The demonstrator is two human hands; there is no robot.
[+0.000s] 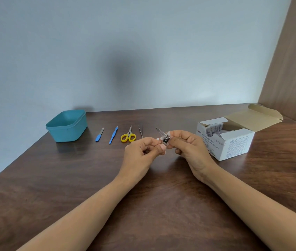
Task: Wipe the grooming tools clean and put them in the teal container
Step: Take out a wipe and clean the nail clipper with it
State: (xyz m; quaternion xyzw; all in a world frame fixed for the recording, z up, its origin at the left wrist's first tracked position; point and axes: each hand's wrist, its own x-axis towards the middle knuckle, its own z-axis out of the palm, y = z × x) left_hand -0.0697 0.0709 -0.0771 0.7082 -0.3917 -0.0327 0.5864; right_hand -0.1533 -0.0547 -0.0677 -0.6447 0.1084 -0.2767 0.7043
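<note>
Here both hands meet above the middle of the dark wooden table (67, 178), and between them is a small metal nail clipper (165, 139) with its lever lifted and pointing away to the left. The left hand (141, 153) pinches the near end of the nail clipper with thumb and curled fingers, and the right hand (188, 145) grips it from the other side with curled fingers. A bit of white wipe (168, 133) shows around the tool, but I cannot tell which hand holds it. Behind the hands, four tools lie in a row on the table: a blue nail file (99, 134), a blue cuticle pusher (113, 134), yellow scissors (128, 136) and thin tweezers (140, 130). The teal container (67, 125) stands at the left end of the row, near the wall. On the right stands an open box of alcohol swabs (234, 144).
</note>
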